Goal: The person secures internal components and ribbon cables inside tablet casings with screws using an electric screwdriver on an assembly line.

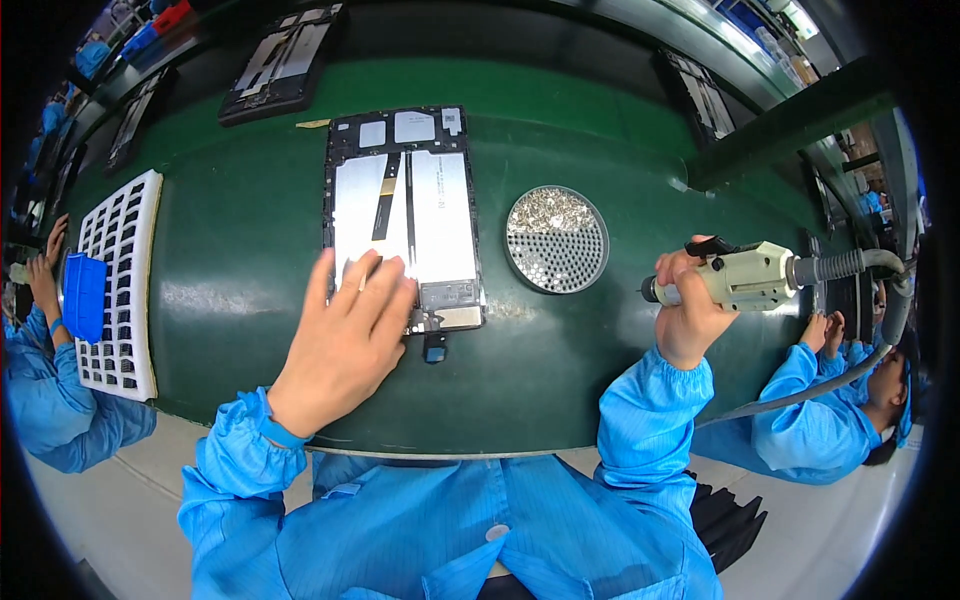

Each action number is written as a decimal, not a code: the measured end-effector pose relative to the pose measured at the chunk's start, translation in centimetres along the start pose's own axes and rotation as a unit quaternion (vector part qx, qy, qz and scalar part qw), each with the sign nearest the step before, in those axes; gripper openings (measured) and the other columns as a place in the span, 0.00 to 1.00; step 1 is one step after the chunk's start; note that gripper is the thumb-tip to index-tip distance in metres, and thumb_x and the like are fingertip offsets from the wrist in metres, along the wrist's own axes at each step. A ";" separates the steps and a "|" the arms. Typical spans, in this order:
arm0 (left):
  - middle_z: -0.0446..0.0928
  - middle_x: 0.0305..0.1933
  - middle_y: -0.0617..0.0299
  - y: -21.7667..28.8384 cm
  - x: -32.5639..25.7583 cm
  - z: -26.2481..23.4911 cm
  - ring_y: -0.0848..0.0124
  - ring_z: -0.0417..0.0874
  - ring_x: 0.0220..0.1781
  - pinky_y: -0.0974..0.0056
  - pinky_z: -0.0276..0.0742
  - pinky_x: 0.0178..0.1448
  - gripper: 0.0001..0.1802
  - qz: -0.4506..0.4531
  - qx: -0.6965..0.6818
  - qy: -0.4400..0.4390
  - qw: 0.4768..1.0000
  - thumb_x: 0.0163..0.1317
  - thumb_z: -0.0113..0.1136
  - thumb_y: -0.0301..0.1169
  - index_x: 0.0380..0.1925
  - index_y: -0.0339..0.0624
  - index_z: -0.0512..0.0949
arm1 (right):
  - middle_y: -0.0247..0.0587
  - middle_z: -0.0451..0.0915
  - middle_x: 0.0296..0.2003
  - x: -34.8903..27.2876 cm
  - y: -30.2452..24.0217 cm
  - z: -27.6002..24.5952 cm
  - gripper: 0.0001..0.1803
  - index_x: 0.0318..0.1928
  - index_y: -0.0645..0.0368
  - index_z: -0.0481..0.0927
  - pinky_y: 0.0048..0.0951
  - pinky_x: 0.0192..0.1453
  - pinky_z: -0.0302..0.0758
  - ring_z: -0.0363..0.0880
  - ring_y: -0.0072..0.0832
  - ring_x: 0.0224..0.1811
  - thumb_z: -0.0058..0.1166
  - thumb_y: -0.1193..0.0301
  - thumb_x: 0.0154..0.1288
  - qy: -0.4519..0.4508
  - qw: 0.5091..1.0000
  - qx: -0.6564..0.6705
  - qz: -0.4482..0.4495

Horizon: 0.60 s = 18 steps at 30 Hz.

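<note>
An opened tablet [441, 215] lies on the green work surface, its silver battery and black ribbon cable exposed. My left hand [345, 330] rests with spread fingers on its lower left part, covering that corner. A small dark tab [434, 350] sticks out below the tablet's lower edge. To the right, my right hand [690, 305] is wrapped round a pale green electric screwdriver [755, 277], its tip pointing left, held apart from the tablet. Between the hands sits a round dish [557, 240] with small screws heaped in its far half and a perforated plate showing in the near half.
A white grid tray [118, 290] with a blue bin [84, 297] stands at the left. More opened tablets [280, 62] lie along the far side. A green post [790, 127] rises at the right. The screwdriver's grey cable [830, 390] loops at the right, near a co-worker [820, 410].
</note>
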State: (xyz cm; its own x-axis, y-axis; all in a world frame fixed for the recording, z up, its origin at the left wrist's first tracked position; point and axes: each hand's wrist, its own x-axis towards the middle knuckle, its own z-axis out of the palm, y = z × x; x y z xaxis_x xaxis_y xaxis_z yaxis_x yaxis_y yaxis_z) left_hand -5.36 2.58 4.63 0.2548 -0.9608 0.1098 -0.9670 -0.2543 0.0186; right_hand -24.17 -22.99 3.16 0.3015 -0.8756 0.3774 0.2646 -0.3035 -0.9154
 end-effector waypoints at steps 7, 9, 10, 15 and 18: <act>0.74 0.46 0.50 -0.3 0.0 2.9 0.55 0.75 0.55 0.50 0.70 0.61 0.14 0.222 -0.137 0.090 0.961 0.53 0.59 0.25 0.41 0.38 0.78 | 0.39 0.74 0.25 -0.3 0.0 -0.4 0.15 0.44 0.67 0.73 0.35 0.33 0.71 0.70 0.28 0.22 0.48 0.83 0.52 -0.018 1.000 0.006 -0.001; 0.74 0.42 0.51 0.0 0.5 3.1 0.57 0.77 0.50 0.52 0.73 0.55 0.14 0.186 -0.229 0.108 0.949 0.49 0.62 0.24 0.38 0.38 0.79 | 0.39 0.74 0.25 -0.4 0.0 -0.5 0.15 0.43 0.67 0.73 0.35 0.33 0.71 0.70 0.28 0.22 0.48 0.82 0.52 -0.023 1.000 0.007 0.001; 0.74 0.42 0.51 0.3 0.8 3.3 0.57 0.77 0.50 0.52 0.73 0.55 0.14 0.186 -0.230 0.108 0.949 0.49 0.62 0.24 0.38 0.38 0.79 | 0.39 0.74 0.24 -0.3 -0.1 -0.3 0.15 0.43 0.67 0.73 0.36 0.33 0.71 0.70 0.28 0.22 0.48 0.82 0.52 -0.021 1.000 0.006 -0.001; 0.75 0.37 0.54 0.4 1.6 3.4 0.58 0.77 0.45 0.54 0.73 0.47 0.15 0.175 -0.201 0.155 0.951 0.42 0.64 0.20 0.35 0.36 0.79 | 0.40 0.73 0.24 -0.3 0.0 -0.2 0.15 0.43 0.67 0.73 0.36 0.33 0.71 0.70 0.28 0.22 0.48 0.82 0.52 -0.019 1.000 0.007 -0.005; 0.76 0.38 0.54 0.7 1.6 3.5 0.59 0.78 0.44 0.55 0.73 0.47 0.15 0.183 -0.205 0.157 0.949 0.41 0.64 0.19 0.34 0.34 0.79 | 0.40 0.73 0.23 -0.3 -0.1 0.0 0.15 0.43 0.67 0.73 0.36 0.33 0.71 0.70 0.29 0.22 0.48 0.83 0.52 -0.015 1.000 -0.003 0.003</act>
State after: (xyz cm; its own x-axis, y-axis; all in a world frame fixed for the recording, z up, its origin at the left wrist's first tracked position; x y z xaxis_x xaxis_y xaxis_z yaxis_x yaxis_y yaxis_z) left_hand -5.55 0.50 1.35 -0.0512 -0.8795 0.4732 -0.9291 0.2158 0.3004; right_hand -24.29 -22.71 3.18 0.3308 -0.8655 0.3762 0.2582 -0.3005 -0.9182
